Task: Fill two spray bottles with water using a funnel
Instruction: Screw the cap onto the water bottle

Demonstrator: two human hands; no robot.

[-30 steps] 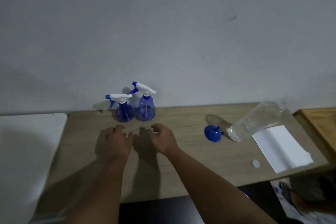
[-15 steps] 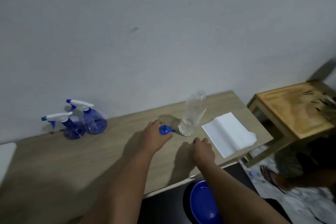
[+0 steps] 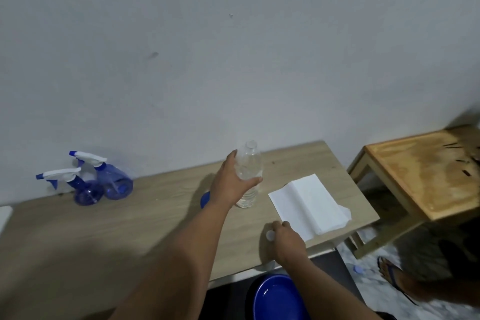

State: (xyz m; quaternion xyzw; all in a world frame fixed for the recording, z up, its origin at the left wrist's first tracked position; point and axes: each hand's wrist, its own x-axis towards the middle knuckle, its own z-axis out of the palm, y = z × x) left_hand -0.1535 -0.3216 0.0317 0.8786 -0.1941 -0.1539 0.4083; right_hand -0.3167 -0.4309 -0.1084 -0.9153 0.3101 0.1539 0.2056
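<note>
Two blue spray bottles with white trigger heads, one in front (image 3: 85,191) and one behind (image 3: 117,184), stand at the back left of the wooden table (image 3: 130,231). A clear water bottle (image 3: 250,163) stands uncapped right of centre, and my left hand (image 3: 230,186) grips its middle. The blue funnel (image 3: 205,199) lies behind my left wrist, mostly hidden. Near the front edge my right hand (image 3: 288,239) pinches the small white bottle cap (image 3: 270,235), which lies on the table.
A folded white paper towel (image 3: 309,202) lies right of the bottle. Past the table's right end stands a wooden stool (image 3: 426,171). A blue basin (image 3: 278,299) sits under the front edge. A person's sandalled foot (image 3: 392,274) is on the floor.
My left hand has left the funnel and taken hold of the water bottle. My right hand has shifted right along the front edge onto the cap. The view has turned right.
</note>
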